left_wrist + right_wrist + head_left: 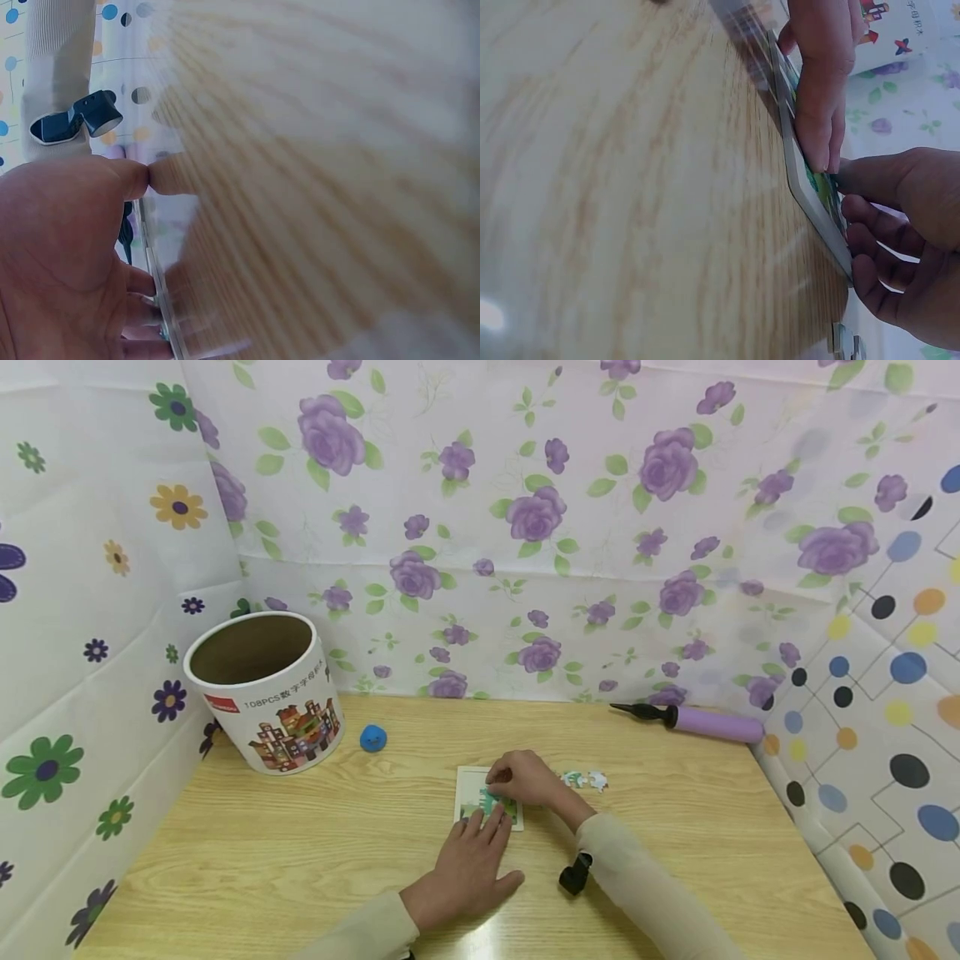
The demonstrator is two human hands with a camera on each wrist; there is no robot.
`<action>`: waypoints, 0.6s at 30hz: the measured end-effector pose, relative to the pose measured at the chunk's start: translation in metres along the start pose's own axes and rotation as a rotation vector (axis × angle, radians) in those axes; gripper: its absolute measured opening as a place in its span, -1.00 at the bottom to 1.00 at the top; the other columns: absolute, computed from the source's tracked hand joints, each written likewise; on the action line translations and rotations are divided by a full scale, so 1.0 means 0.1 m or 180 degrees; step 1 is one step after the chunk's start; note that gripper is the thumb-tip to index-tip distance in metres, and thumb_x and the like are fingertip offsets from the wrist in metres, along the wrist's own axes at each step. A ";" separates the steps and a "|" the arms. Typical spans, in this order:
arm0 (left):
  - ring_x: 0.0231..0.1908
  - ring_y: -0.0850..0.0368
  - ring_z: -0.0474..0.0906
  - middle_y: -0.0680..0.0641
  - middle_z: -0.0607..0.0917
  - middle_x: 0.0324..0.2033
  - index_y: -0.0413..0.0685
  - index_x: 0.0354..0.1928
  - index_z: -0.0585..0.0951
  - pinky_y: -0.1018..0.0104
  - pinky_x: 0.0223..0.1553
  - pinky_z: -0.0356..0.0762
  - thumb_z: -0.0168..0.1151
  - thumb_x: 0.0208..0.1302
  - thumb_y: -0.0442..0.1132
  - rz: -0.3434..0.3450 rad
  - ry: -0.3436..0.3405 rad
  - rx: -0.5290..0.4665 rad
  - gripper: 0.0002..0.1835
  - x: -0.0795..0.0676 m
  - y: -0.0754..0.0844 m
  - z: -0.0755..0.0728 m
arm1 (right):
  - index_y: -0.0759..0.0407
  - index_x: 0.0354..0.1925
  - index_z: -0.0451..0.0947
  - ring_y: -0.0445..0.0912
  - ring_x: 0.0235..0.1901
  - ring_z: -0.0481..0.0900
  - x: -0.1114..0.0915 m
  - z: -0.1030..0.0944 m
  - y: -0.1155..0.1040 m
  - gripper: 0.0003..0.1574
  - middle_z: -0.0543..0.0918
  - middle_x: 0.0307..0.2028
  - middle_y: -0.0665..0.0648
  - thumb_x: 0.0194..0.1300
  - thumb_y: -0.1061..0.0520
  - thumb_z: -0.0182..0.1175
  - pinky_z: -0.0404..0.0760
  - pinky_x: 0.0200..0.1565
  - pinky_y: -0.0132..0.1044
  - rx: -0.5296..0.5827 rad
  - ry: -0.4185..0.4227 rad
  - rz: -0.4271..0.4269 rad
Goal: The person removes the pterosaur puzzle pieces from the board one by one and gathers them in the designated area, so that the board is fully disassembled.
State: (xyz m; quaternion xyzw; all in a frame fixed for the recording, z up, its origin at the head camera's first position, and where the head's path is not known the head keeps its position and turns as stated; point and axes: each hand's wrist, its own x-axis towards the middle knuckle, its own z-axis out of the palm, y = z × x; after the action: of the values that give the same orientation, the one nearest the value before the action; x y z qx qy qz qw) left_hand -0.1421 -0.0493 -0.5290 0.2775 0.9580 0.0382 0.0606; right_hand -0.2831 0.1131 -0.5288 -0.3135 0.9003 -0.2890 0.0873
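A small jigsaw puzzle board (468, 777) with a pale frame and a green picture lies flat on the table. My left hand (468, 868) rests palm down at its near edge, fingers extended, fingertips pressing the picture, thumb spread out to the right. From the right, my right hand (527, 778) reaches over the board, its thumb and forefinger pinching at a teal puzzle piece (487, 800) in the picture; the fingers partly hide it. In the right wrist view, the right thumb meets the left fingertips over the board (799, 176). Loose puzzle pieces (597, 780) lie right of the board.
A large white printed bucket (288, 718) stands at the back left, with a blue ball (372, 738) beside it. A purple hand pump (716, 724) lies at the back right. Patterned cloth (480, 568) walls the table (337, 827) at the back and sides.
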 end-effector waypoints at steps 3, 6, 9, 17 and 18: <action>0.50 -0.13 0.14 -0.13 0.19 0.57 -0.09 0.58 0.19 -0.10 0.31 0.29 -0.15 0.49 0.39 0.0004 0.0038 0.0025 -0.12 0.03 -0.01 0.03 | 0.05 -0.20 0.78 -0.25 -0.33 0.63 -0.01 0.00 -0.01 -0.92 0.73 -0.32 -0.08 0.38 0.11 0.36 0.64 -0.22 -0.26 0.0078 -0.0005 0.0055; 0.49 -0.13 0.15 -0.12 0.20 0.57 -0.08 0.58 0.20 -0.11 0.29 0.30 -0.17 0.48 0.41 -0.0008 0.0054 0.0031 -0.11 0.05 -0.01 0.06 | 0.04 -0.19 0.77 -0.25 -0.33 0.63 -0.02 0.00 0.00 -0.92 0.73 -0.32 -0.08 0.38 0.11 0.36 0.64 -0.22 -0.26 0.0123 -0.0008 0.0074; 0.49 -0.14 0.16 -0.12 0.21 0.57 -0.08 0.57 0.21 -0.12 0.28 0.30 -0.15 0.47 0.40 -0.0022 0.0051 0.0004 -0.12 0.07 -0.01 0.06 | 0.03 -0.19 0.76 -0.25 -0.33 0.62 -0.02 0.01 0.01 -0.93 0.72 -0.31 -0.09 0.39 0.11 0.35 0.64 -0.21 -0.25 0.0147 -0.0001 0.0070; 0.48 -0.16 0.15 -0.15 0.20 0.57 -0.12 0.56 0.22 -0.12 0.27 0.30 -0.11 0.45 0.38 -0.0013 -0.0012 -0.0022 -0.11 0.09 0.00 0.02 | 0.01 -0.16 0.73 -0.23 -0.30 0.63 -0.03 -0.01 0.01 -0.93 0.71 -0.29 -0.10 0.40 0.11 0.33 0.64 -0.19 -0.24 0.0299 0.0034 0.0071; 0.48 -0.16 0.15 -0.15 0.19 0.57 -0.12 0.56 0.22 -0.12 0.28 0.30 -0.11 0.45 0.38 -0.0018 -0.0015 -0.0014 -0.11 0.08 0.00 0.02 | 0.00 -0.16 0.72 -0.24 -0.29 0.64 -0.03 -0.01 0.01 -0.94 0.72 -0.28 -0.10 0.40 0.11 0.33 0.65 -0.18 -0.24 0.0335 0.0035 0.0080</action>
State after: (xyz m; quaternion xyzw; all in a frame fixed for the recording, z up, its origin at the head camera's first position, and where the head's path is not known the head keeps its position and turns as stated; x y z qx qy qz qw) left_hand -0.1486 -0.0445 -0.5316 0.2748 0.9586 0.0396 0.0637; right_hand -0.2809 0.1160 -0.5287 -0.2956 0.8882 -0.3365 0.1023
